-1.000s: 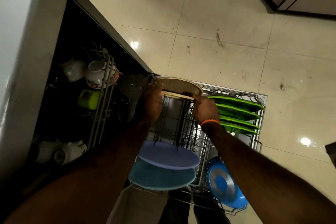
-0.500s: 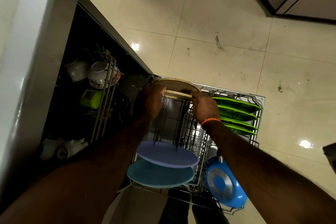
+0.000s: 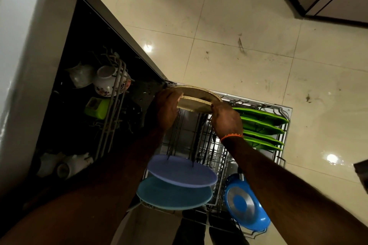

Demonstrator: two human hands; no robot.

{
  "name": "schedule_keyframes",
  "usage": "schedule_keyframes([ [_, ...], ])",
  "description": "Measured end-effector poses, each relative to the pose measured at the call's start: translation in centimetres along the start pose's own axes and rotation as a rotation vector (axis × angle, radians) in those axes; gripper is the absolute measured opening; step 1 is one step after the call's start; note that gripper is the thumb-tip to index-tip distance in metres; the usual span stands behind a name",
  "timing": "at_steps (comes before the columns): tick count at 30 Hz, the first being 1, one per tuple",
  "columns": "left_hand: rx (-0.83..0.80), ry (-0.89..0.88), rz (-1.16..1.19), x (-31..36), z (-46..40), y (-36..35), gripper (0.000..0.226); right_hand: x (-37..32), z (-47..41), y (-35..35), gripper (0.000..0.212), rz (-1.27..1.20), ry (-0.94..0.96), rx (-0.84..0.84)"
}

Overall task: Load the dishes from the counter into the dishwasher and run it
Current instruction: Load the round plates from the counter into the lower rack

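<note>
Two beige speckled plates (image 3: pixel 196 101) stand on edge at the far end of the pulled-out lower rack (image 3: pixel 286 110). My left hand (image 3: pixel 167 110) grips their left edge and my right hand (image 3: pixel 227 120) grips the right edge of the nearer one. Several green plates (image 3: pixel 260 125) stand in the rack's right row. A purple plate (image 3: pixel 182 171) and a teal plate (image 3: pixel 174 195) stand at the near end, with a blue pan (image 3: pixel 247 205) to their right.
The dishwasher's upper rack (image 3: pixel 111 117) sits inside the dark tub at left, holding white cups (image 3: pixel 105 81) and a green container (image 3: pixel 96 107). A white counter side (image 3: pixel 25 45) rises at far left. Beige tiled floor (image 3: pixel 239 26) surrounds the rack.
The view has shifted slightly. Both hands stay on the beige plates at the rack's far end, with barely any movement.
</note>
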State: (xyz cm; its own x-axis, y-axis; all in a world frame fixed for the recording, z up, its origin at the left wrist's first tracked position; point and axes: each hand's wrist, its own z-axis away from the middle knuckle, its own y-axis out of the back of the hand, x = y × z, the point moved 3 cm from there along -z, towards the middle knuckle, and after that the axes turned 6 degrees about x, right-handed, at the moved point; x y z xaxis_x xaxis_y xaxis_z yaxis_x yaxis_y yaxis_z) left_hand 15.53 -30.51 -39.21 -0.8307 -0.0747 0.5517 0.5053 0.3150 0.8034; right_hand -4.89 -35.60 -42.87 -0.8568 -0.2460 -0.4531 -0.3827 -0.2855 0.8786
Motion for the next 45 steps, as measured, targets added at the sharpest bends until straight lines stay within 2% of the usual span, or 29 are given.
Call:
schedule_keyframes([
  [2,-0.007,0.038,0.049,-0.3,0.2,-0.7,0.024,0.3,-0.2,-0.9,0.041,0.011,-0.031,-0.044],
  [6,0.001,0.078,0.092,-0.1,0.2,-1.4,0.037,0.1,-1.0,-1.3,0.05,-0.083,-0.129,-0.007],
  [9,-0.015,0.172,0.087,-0.3,0.4,-1.7,0.043,0.0,-1.4,-1.2,0.05,-0.057,-0.123,-0.008],
  [12,-0.105,0.244,-0.012,-0.6,1.2,-2.3,0.064,0.2,-1.0,-0.9,0.038,-0.063,-0.176,-0.062],
  [15,-0.146,0.279,-0.082,-0.3,1.8,-2.1,0.081,0.6,-0.4,0.0,0.035,-0.056,-0.18,-0.095],
  [19,-0.202,0.324,-0.155,0.3,1.5,-0.7,0.089,0.3,-0.4,1.9,0.054,0.002,-0.13,-0.145],
  [22,-0.257,0.394,-0.183,1.4,1.4,0.4,0.097,-1.2,0.0,4.3,0.055,-0.074,-0.062,-0.086],
  [25,-0.294,0.411,-0.176,3.7,1.6,1.9,0.099,-2.6,1.2,6.4,0.058,-0.069,-0.039,-0.161],
  [30,-0.408,0.417,-0.176,8.5,1.9,5.3,0.096,-4.6,4.5,11.0,0.079,-0.03,-0.048,-0.257],
  [36,-0.5,0.427,-0.151,14.1,2.5,10.4,0.097,-6.5,8.5,17.0,0.074,-0.01,-0.07,-0.227],
  [42,-0.526,0.406,-0.02,18.5,4.6,16.3,0.09,-8.1,14.1,23.3,0.074,0.017,-0.066,-0.223],
  [45,-0.537,0.364,-0.054,20.5,6.4,18.8,0.093,-8.8,16.8,25.8,0.074,0.033,-0.05,-0.203],
])
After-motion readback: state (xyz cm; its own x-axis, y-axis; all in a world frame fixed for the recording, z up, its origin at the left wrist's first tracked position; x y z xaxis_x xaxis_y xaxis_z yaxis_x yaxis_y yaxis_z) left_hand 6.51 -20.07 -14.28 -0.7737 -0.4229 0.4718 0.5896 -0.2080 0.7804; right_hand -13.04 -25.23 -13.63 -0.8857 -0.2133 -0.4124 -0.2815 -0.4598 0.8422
